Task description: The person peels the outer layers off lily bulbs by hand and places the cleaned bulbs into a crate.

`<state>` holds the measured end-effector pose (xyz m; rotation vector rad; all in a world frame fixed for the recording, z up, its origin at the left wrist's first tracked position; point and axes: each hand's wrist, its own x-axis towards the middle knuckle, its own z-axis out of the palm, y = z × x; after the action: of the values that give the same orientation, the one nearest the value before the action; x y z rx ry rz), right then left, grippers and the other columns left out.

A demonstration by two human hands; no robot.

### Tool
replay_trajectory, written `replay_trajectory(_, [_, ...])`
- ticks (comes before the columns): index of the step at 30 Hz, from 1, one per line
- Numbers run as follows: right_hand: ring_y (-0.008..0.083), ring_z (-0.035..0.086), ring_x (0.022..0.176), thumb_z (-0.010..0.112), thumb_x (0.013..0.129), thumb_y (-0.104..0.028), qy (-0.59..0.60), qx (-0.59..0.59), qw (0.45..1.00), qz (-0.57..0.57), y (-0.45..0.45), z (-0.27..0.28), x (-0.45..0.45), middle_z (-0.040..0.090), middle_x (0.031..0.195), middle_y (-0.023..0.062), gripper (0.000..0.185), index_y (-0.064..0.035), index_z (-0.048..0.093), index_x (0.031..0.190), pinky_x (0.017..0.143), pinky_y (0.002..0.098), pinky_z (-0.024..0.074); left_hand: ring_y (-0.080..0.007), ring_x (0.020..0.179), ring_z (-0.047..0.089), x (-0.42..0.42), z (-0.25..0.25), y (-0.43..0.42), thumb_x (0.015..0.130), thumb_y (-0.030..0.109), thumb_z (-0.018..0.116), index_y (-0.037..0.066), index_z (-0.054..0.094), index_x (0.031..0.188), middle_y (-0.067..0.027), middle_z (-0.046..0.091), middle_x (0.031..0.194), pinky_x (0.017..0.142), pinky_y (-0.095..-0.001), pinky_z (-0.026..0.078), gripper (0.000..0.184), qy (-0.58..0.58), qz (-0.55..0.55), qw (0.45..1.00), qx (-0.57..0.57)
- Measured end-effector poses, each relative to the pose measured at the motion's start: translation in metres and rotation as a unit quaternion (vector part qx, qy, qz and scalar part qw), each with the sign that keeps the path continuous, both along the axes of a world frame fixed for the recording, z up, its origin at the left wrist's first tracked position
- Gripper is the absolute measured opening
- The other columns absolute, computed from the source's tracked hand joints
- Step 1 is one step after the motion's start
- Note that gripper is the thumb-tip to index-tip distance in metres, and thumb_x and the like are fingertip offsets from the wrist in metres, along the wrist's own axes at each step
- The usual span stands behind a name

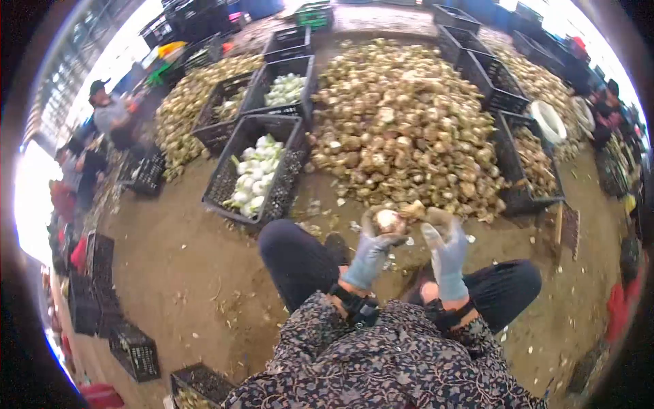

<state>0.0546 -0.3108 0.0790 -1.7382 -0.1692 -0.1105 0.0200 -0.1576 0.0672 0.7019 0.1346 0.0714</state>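
Observation:
My left hand (372,253), in a grey-blue glove with a dirty palm, is wrapped round an onion-like bulb (390,221) with a pale, shiny face turned up. Just right of it, my right hand (447,253) wears a similar glove. Its fingers are bent in toward the thumb, and whatever they grip is hidden or too small to name. A tan piece of loose skin (412,210) shows between the two hands, beside the bulb. Straight ahead lies a large heap of unpeeled brown bulbs (402,116).
A black crate (212,199) of white peeled bulbs (257,176) stands front left, another crate (246,102) behind it. At right, a crate (516,204) holds brown skins, near a brush-like object (569,228). People (116,119) sit at further heaps. Peel scraps litter the floor (197,273).

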Motion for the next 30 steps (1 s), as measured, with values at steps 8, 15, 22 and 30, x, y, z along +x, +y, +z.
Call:
replay_trajectory(8, [0.0072, 0.057, 0.079, 0.066, 0.088, -0.022, 0.219, 0.248, 0.939, 0.094, 0.009, -0.015, 0.010, 0.064, 0.092, -0.0007, 0.025, -0.0015, 0.063, 0.102, 0.072, 0.0240, 0.0474, -0.0196, 0.111, 0.050, -0.006, -0.025, -0.018, 0.065, 0.012, 0.079, 0.005, 0.035, 0.132, -0.0083, 0.048, 0.120, 0.095, -0.0316, 0.043, 0.080, -0.113, 0.081, 0.903, 0.406])
replay_trajectory(15, [0.0087, 0.058, 0.090, 0.057, 0.093, -0.019, 0.257, 0.335, 0.880, 0.216, -0.013, -0.043, 0.018, 0.063, 0.100, 0.0017, 0.026, 0.0007, 0.060, 0.110, 0.080, 0.0249, 0.0468, -0.0175, 0.110, 0.051, -0.008, -0.035, -0.029, 0.066, 0.012, 0.083, 0.005, 0.039, 0.131, -0.0073, 0.049, 0.122, 0.094, -0.0310, 0.044, 0.078, -0.076, 0.030, 0.871, 0.484])
replay_trajectory(22, [0.0106, 0.057, 0.088, 0.055, 0.088, -0.011, 0.299, 0.400, 0.841, 0.206, -0.035, -0.083, 0.031, 0.061, 0.101, 0.0033, 0.031, 0.0017, 0.057, 0.116, 0.079, 0.0251, 0.0473, -0.0156, 0.106, 0.053, 0.024, -0.051, -0.033, 0.065, 0.007, 0.083, 0.006, 0.039, 0.131, -0.0048, 0.050, 0.117, 0.092, -0.0302, 0.046, 0.079, 0.046, -0.053, 0.968, 0.240])
replay_trajectory(30, [0.0074, 0.052, 0.102, 0.052, 0.093, -0.018, 0.221, 0.285, 0.915, 0.181, -0.050, -0.059, 0.028, 0.059, 0.113, 0.0031, 0.033, 0.0017, 0.055, 0.120, 0.089, 0.0241, 0.0431, -0.0340, 0.107, 0.055, 0.038, -0.061, -0.030, 0.057, 0.010, 0.082, 0.006, 0.050, 0.121, -0.0149, 0.055, 0.118, 0.091, -0.0381, 0.047, 0.072, -0.130, 0.061, 0.726, 0.672])
